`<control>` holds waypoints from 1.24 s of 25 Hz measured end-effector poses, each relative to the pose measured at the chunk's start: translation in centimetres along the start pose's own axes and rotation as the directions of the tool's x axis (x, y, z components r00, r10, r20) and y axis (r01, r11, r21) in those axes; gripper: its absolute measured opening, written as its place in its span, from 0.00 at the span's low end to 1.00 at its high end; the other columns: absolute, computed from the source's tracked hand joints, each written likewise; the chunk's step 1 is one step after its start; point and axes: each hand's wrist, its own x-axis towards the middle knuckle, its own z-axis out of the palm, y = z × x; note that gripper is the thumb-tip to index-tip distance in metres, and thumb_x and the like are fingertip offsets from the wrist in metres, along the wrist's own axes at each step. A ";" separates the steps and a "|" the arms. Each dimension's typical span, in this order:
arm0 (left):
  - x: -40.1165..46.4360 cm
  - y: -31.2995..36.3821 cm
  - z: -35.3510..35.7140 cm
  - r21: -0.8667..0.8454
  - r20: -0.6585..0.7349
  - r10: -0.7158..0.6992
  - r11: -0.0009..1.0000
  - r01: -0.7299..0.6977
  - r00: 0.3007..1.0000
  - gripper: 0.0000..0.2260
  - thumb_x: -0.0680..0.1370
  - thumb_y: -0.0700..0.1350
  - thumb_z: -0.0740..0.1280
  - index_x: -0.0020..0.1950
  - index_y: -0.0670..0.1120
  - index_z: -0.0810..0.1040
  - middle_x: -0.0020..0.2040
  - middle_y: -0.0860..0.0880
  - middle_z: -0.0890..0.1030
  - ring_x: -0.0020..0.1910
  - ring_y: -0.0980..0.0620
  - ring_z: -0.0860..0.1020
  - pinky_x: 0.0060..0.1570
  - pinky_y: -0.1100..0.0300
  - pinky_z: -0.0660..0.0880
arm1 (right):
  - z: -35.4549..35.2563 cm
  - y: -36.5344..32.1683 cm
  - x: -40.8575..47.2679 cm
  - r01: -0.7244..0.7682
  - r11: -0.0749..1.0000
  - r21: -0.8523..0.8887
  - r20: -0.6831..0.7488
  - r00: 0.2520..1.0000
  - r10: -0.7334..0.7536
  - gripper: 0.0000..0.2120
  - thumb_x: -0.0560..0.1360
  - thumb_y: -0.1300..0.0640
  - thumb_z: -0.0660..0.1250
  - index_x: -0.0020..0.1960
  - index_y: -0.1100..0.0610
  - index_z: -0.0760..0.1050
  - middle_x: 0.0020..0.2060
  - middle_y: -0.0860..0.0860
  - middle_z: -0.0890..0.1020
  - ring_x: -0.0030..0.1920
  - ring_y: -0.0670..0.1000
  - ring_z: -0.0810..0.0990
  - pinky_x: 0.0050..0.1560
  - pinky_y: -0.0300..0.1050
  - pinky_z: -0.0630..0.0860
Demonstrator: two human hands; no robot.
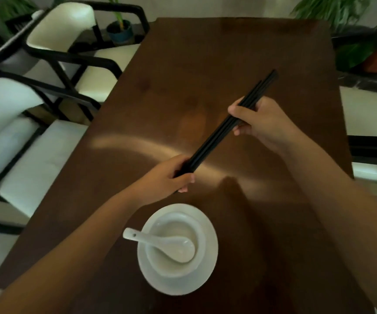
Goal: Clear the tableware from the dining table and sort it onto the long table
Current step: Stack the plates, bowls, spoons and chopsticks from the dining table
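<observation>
Left hand point(167, 175) and right hand point(257, 121), fingers closed, grip a bundle of long black chopsticks point(223, 125) at frame centre. Below: white ceramic spoon point(164, 243) in white bowl point(173, 243) on white plate point(208, 257), dark wooden bench point(205, 53).

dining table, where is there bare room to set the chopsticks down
Most of the dining table is bare: the whole far half beyond the chopsticks, and the strip along the left edge beside the chairs. The near middle is crowded: plate with bowl and spoon, the left hand just above it. The right hand holds the far end.
</observation>
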 end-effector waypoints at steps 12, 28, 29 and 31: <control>-13.5 -8.9 -2.1 -0.040 -0.382 -0.290 0.954 0.298 0.878 0.06 0.79 0.44 0.58 0.49 0.51 0.74 0.32 0.55 0.72 0.27 0.62 0.70 0.31 0.65 0.68 | 15.9 7.8 4.4 -0.523 0.835 0.172 0.246 0.843 0.478 0.03 0.74 0.63 0.67 0.41 0.60 0.74 0.35 0.53 0.79 0.31 0.46 0.79 0.31 0.35 0.78; -16.9 -10.2 11.3 -0.131 -0.482 -0.474 0.871 0.474 0.737 0.20 0.79 0.51 0.56 0.70 0.60 0.58 0.55 0.68 0.66 0.50 0.68 0.71 0.45 0.79 0.67 | 14.3 12.4 0.9 -0.593 0.788 -0.166 0.154 0.773 0.615 0.02 0.74 0.64 0.66 0.43 0.61 0.74 0.36 0.56 0.79 0.31 0.49 0.77 0.28 0.35 0.78; -17.1 -10.0 11.4 -0.066 -0.467 -0.452 0.875 0.480 0.760 0.22 0.79 0.51 0.57 0.72 0.58 0.56 0.57 0.67 0.64 0.52 0.69 0.69 0.49 0.77 0.66 | 14.1 12.4 0.7 -0.595 0.780 -0.194 0.146 0.768 0.623 0.02 0.74 0.64 0.66 0.43 0.61 0.74 0.36 0.56 0.79 0.32 0.49 0.77 0.28 0.35 0.78; -17.2 -9.9 11.1 -0.015 -0.453 -0.411 0.891 0.455 0.791 0.25 0.78 0.50 0.61 0.73 0.56 0.56 0.59 0.67 0.64 0.56 0.69 0.66 0.54 0.72 0.64 | 13.9 12.5 0.1 -0.598 0.764 -0.242 0.115 0.764 0.634 0.03 0.73 0.64 0.67 0.41 0.61 0.76 0.36 0.55 0.80 0.32 0.48 0.76 0.28 0.35 0.78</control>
